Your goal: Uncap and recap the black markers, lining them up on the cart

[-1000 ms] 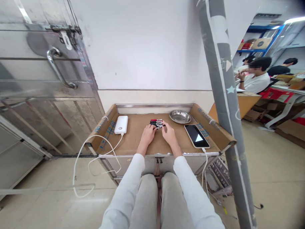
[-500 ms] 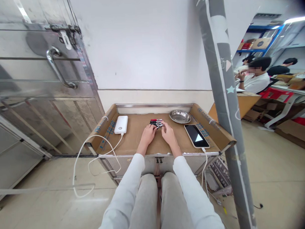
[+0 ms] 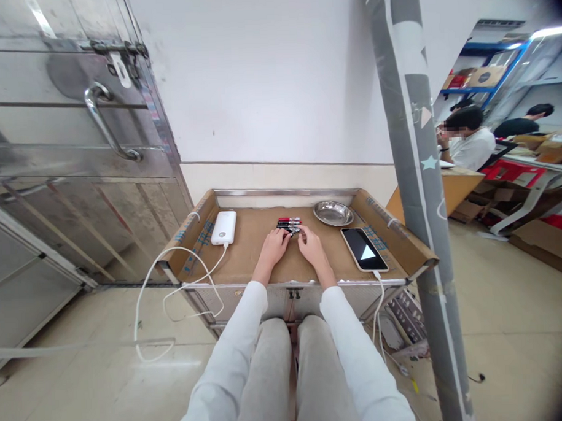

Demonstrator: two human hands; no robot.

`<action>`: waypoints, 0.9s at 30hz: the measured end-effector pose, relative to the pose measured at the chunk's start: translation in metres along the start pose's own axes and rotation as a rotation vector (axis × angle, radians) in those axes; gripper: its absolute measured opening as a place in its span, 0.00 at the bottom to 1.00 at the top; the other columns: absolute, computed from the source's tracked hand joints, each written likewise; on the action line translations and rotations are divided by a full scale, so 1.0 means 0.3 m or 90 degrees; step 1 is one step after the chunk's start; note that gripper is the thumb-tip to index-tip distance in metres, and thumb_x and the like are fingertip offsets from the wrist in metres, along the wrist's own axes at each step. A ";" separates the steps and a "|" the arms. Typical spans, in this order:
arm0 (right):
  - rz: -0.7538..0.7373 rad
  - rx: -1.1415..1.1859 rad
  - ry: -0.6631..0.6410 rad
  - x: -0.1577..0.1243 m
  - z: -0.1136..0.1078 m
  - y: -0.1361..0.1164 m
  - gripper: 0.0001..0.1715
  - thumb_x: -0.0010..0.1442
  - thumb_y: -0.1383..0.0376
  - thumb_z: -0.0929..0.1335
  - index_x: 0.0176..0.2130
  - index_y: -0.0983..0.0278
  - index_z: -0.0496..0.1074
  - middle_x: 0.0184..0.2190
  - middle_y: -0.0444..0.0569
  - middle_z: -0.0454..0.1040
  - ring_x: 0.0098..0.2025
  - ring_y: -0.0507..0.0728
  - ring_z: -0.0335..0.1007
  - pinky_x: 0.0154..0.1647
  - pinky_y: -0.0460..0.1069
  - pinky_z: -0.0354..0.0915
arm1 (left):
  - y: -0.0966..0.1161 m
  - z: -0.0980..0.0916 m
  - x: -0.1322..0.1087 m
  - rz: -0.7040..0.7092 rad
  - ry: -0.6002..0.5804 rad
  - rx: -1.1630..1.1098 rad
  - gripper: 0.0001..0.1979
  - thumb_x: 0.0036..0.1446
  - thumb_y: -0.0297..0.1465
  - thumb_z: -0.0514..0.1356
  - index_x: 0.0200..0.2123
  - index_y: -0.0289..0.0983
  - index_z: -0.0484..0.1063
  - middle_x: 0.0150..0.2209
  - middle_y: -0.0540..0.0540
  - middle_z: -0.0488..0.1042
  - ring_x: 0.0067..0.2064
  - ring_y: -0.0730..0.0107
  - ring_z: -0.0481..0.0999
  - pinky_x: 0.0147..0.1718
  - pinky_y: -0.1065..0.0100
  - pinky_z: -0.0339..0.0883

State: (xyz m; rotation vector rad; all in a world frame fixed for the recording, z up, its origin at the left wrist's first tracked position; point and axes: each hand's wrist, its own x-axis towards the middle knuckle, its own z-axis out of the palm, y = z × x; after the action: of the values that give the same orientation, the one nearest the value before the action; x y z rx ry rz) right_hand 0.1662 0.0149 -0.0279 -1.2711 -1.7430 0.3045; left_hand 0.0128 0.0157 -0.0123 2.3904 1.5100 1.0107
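On the brown cardboard tabletop (image 3: 245, 255), several marker pens lie side by side: a red marker (image 3: 289, 219) at the back and black markers (image 3: 288, 225) just in front. The nearest black marker (image 3: 292, 233) lies slightly tilted between my two hands. My left hand (image 3: 273, 246) has its fingers closed on this marker's left end. At its right end, my right hand (image 3: 311, 245) pinches it with bent fingers. The fingertips partly cover the marker.
A white power bank (image 3: 224, 227) with a cable lies to the left. To the right are a shallow metal bowl (image 3: 333, 213) and a plugged-in phone (image 3: 364, 249). Raised cardboard sides (image 3: 392, 231) edge the tabletop. A grey wrapped pole (image 3: 424, 168) stands at the right; people sit beyond it.
Both hands have drawn slightly toward me with the nearest black marker, showing more of the markers behind. The camera view has shifted a little.
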 end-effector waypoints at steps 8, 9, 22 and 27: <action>-0.032 0.008 -0.020 0.007 0.007 0.019 0.19 0.58 0.71 0.58 0.46 0.64 0.70 0.44 0.54 0.74 0.44 0.57 0.70 0.50 0.53 0.65 | 0.014 -0.012 -0.001 -0.022 -0.016 0.014 0.09 0.64 0.31 0.50 0.36 0.36 0.68 0.39 0.43 0.73 0.43 0.64 0.71 0.46 0.63 0.64; -0.036 -0.002 -0.023 0.007 0.008 0.022 0.18 0.58 0.71 0.58 0.45 0.64 0.71 0.43 0.53 0.74 0.44 0.57 0.70 0.50 0.53 0.65 | 0.015 -0.012 -0.001 -0.025 -0.018 0.016 0.09 0.64 0.31 0.50 0.36 0.37 0.68 0.39 0.43 0.73 0.43 0.65 0.71 0.46 0.63 0.64; -0.083 -0.023 -0.060 0.005 0.007 0.011 0.18 0.54 0.75 0.59 0.39 0.64 0.72 0.39 0.51 0.74 0.44 0.57 0.67 0.50 0.53 0.63 | 0.007 -0.011 -0.001 -0.020 -0.054 -0.017 0.10 0.64 0.33 0.49 0.37 0.37 0.69 0.40 0.44 0.73 0.43 0.66 0.71 0.46 0.64 0.63; -0.097 -0.017 -0.063 0.003 0.011 0.012 0.18 0.53 0.75 0.60 0.40 0.64 0.71 0.40 0.52 0.73 0.45 0.58 0.66 0.50 0.54 0.63 | 0.001 -0.006 -0.003 -0.017 -0.052 -0.045 0.09 0.63 0.36 0.52 0.38 0.37 0.69 0.40 0.45 0.73 0.44 0.65 0.70 0.46 0.64 0.63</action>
State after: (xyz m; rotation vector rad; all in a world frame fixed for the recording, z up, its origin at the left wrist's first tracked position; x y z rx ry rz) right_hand 0.1657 0.0182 -0.0317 -1.1509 -1.9222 0.2589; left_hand 0.0119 0.0143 -0.0112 2.3269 1.4508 0.9322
